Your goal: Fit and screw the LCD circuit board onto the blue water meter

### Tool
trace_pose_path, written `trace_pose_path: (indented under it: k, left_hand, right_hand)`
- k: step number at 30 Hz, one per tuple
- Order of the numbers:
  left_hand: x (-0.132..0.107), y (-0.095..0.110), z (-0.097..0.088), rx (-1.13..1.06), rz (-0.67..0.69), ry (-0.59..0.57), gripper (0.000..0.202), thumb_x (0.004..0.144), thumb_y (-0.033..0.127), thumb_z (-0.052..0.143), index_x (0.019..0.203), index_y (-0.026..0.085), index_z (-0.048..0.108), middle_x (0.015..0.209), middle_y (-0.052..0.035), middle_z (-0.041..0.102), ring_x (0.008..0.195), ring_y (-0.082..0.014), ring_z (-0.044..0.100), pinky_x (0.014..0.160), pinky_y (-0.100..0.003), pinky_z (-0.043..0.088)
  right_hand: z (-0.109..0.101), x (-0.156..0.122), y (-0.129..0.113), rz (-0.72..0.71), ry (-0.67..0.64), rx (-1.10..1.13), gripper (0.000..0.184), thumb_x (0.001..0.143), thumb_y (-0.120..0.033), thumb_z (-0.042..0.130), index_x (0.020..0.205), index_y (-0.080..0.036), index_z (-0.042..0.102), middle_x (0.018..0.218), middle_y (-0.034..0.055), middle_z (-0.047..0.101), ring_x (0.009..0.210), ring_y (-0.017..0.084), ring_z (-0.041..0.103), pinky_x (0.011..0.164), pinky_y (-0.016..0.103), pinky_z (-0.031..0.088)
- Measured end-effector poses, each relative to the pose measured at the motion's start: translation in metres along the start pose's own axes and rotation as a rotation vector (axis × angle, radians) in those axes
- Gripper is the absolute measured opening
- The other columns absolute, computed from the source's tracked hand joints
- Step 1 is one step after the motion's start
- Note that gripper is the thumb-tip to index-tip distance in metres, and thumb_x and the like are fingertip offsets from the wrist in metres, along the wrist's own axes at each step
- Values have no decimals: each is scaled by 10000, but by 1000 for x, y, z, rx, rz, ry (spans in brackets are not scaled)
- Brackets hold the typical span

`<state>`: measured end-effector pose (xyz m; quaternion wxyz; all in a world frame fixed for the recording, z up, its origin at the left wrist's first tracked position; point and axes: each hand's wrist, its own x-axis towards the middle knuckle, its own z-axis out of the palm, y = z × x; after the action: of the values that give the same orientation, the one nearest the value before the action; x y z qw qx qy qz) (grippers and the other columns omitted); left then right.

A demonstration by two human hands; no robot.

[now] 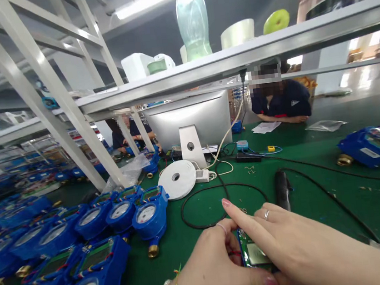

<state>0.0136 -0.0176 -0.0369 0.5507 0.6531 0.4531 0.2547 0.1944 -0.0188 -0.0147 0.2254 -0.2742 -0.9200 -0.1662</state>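
Note:
Both my hands meet low in the middle over a small green circuit board [254, 254] with a grey display on it. My left hand [218, 267] is closed round the board's left side, thumb lying along its lower edge. My right hand [290, 241], with a ring on one finger, rests over the board's right side, its forefinger stretched out and pointing up-left above the board. Whatever lies under the board is hidden by my hands.
Several blue water meters [146, 216] with round dials crowd the green table [316, 169] at the left; another blue meter [369, 147] lies at the right. A black cable loop [196, 196], white tape roll [177, 179], black tool [282, 187] and monitor back [190, 119] stand ahead. Two people sit beyond.

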Motion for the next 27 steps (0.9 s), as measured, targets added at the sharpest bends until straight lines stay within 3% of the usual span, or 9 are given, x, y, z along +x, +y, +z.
trace_pose_path:
  k: [5, 9, 12, 15, 17, 19, 22, 24, 27]
  left_hand:
    - [1, 6, 1, 108, 107, -34, 466, 522, 278, 827, 937, 151, 658, 805, 9, 598, 665, -134, 490, 538, -221, 349]
    - [1, -5, 5, 69, 123, -3, 441, 562, 232, 778, 965, 138, 628, 817, -3, 592, 656, -125, 491, 507, -209, 332]
    - [-1, -15, 7, 118, 149, 55, 384, 623, 241, 731, 970, 131, 611, 810, -25, 618, 698, -156, 536, 532, -219, 379]
    - [-2, -20, 9, 205, 174, 131, 302, 641, 294, 721, 864, 122, 611, 706, -33, 631, 676, -183, 566, 547, -242, 426]
    - [-3, -21, 13, 187, 194, 162, 353, 624, 320, 739, 888, 129, 602, 679, -34, 642, 688, -209, 600, 576, -262, 468]
    - [-4, -22, 18, 51, 207, 218, 464, 608, 348, 765, 978, 146, 570, 758, -47, 685, 757, -233, 646, 652, -282, 516]
    - [-7, -28, 27, -174, 205, 338, 579, 586, 426, 795, 1026, 167, 520, 883, -71, 720, 807, -234, 686, 719, -283, 551]
    - [-8, -30, 31, -216, 208, 383, 616, 570, 464, 806, 1026, 166, 519, 875, -71, 726, 797, -230, 695, 708, -272, 561]
    - [-9, -31, 33, -223, 204, 411, 629, 563, 469, 816, 1031, 169, 521, 873, -65, 732, 794, -221, 699, 713, -264, 568]
  right_hand:
    - [-12, 8, 0, -25, -139, 62, 1338, 419, -322, 931, 1469, -126, 126, 1132, 104, 623, 633, 222, 619, 551, 334, 514]
    - [-19, 14, 0, 5, -209, 133, 1395, 386, -405, 929, 1485, -229, 88, 1140, 84, 609, 652, 221, 632, 534, 299, 467]
    - [-22, 16, 1, 16, -223, 183, 1304, 468, -431, 897, 1486, -273, 98, 1114, 74, 607, 664, 212, 634, 522, 273, 433]
    - [-28, 14, 5, 9, -216, 234, 1270, 506, -472, 882, 1492, -269, 108, 1155, 91, 597, 712, 228, 637, 556, 283, 460]
    - [-32, 9, 10, 37, -207, 326, 1239, 550, -483, 864, 1500, -229, 110, 1239, 114, 567, 796, 242, 642, 643, 304, 506]
    - [-35, -3, 17, 112, -185, 456, 1181, 628, -496, 820, 1506, -195, 89, 1358, 134, 487, 979, 267, 621, 799, 328, 520]
    - [-33, -27, 24, 291, -136, 621, 1085, 718, -498, 754, 1507, -182, 81, 1465, 141, 357, 1249, 289, 472, 998, 381, 447]
    - [-25, -42, 25, 399, -138, 710, 983, 755, -464, 731, 1497, -164, 162, 1467, 141, 353, 1301, 285, 417, 1050, 408, 407]
    - [-10, -55, 21, 473, -112, 822, 764, 781, -371, 720, 1422, -137, 375, 1398, 125, 462, 1268, 259, 464, 1057, 386, 405]
